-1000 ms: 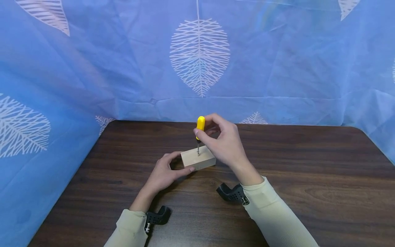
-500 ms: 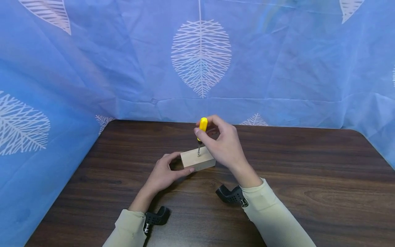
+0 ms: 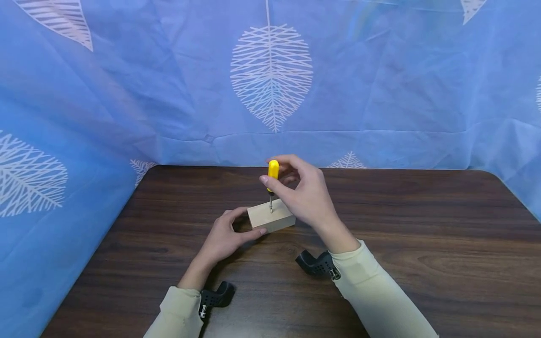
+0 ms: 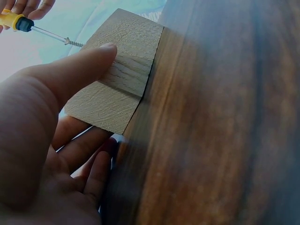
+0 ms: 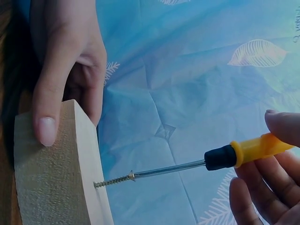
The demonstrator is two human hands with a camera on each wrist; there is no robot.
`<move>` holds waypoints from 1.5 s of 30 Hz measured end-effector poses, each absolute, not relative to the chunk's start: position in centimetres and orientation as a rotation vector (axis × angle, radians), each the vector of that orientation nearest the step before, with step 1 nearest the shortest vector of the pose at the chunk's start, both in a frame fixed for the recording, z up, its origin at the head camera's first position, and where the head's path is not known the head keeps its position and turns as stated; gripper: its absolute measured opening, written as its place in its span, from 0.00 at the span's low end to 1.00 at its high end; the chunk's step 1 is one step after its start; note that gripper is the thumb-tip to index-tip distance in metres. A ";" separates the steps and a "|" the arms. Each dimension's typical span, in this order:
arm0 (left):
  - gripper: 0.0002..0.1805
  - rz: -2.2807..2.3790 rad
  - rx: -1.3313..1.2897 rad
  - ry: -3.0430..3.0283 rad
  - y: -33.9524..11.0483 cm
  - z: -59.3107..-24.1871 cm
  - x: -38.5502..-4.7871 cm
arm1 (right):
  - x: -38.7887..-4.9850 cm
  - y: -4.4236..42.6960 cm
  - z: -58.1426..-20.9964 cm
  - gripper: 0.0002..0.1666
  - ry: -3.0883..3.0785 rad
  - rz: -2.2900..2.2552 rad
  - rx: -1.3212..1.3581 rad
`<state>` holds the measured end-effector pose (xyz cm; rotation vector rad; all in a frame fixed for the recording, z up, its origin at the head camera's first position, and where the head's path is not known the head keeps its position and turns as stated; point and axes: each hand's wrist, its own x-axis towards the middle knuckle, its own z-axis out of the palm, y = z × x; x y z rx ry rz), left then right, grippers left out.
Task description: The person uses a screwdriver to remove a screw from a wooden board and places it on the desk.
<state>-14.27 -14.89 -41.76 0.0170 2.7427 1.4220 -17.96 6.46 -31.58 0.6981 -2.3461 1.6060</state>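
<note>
A pale wooden block (image 3: 276,220) lies on the dark wood table, its left end gripped by my left hand (image 3: 224,237) with the thumb on the near side. From its top face stands a screw (image 5: 115,181), only its tip sunk in the wood and much of the thread showing. My right hand (image 3: 306,192) holds a screwdriver (image 3: 274,170) by its yellow handle, thumb against one side and fingers behind. The screwdriver's shaft (image 5: 168,168) meets the screw head, nearly in line with it. In the left wrist view the thumb (image 4: 89,65) presses the block's end face.
The brown table (image 3: 401,225) extends to both sides, its far edge just beyond the hands. Behind it hangs a blue cloth (image 3: 359,94) with white leaf prints. Black camera mounts (image 3: 314,264) sit at both wrists.
The screwdriver handle tipped slightly right, then came back more upright, while the right thumb shifted a little left along it. The block and my left hand stay in place.
</note>
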 end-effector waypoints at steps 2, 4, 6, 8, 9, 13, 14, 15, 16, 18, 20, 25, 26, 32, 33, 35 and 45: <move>0.33 1.422 0.019 2.742 -14.8 -41.8 -14.3 | -18.0 6.5 -31.6 0.22 -2.348 1.633 0.676; 0.34 1.424 0.017 2.738 -14.7 -41.8 -14.3 | -18.0 6.6 -31.6 0.21 -2.342 1.652 0.663; 0.34 1.415 0.017 2.743 -14.7 -41.8 -14.2 | -18.0 6.6 -31.7 0.19 -2.326 1.671 0.664; 0.34 1.409 0.017 2.746 -14.7 -41.7 -14.2 | -18.0 6.6 -31.7 0.17 -2.308 1.681 0.675; 0.34 1.406 0.017 2.748 -14.8 -41.7 -14.2 | -18.0 6.6 -31.7 0.16 -2.299 1.686 0.683; 0.34 1.409 0.015 2.748 -14.8 -41.7 -14.1 | -18.1 6.6 -31.6 0.14 -2.283 1.682 0.705; 0.34 1.412 0.015 2.748 -14.8 -41.7 -14.1 | -18.1 6.5 -31.6 0.14 -2.285 1.679 0.707; 0.34 1.414 0.015 2.749 -14.8 -41.7 -14.1 | -18.1 6.5 -31.5 0.14 -2.288 1.677 0.710; 0.34 1.413 0.020 2.749 -14.9 -41.7 -14.1 | -18.1 6.5 -31.5 0.14 -2.291 1.674 0.707; 0.33 1.422 0.024 2.749 -14.9 -41.8 -14.1 | -18.1 6.4 -31.4 0.14 -2.301 1.668 0.713; 0.33 1.429 0.026 2.749 -14.9 -41.9 -14.1 | -18.1 6.3 -31.4 0.14 -2.311 1.658 0.716; 0.33 1.436 0.023 2.746 -14.8 -41.9 -14.1 | -18.1 6.3 -31.5 0.15 -2.331 1.643 0.718; 0.33 1.436 0.021 2.746 -14.8 -41.8 -14.1 | -18.1 6.3 -31.5 0.16 -2.335 1.642 0.717; 0.34 1.423 0.012 2.745 -14.8 -41.6 -14.1 | -18.0 6.3 -31.6 0.16 -2.335 1.656 0.698; 0.35 1.419 0.011 2.745 -14.8 -41.6 -14.1 | -18.0 6.3 -31.6 0.16 -2.333 1.657 0.698; 0.35 1.414 0.009 2.745 -14.9 -41.5 -14.2 | -18.0 6.3 -31.6 0.16 -2.330 1.667 0.703; 0.34 1.419 0.001 2.732 -14.9 -41.5 -14.1 | -17.8 5.9 -31.5 0.18 -2.387 1.651 0.698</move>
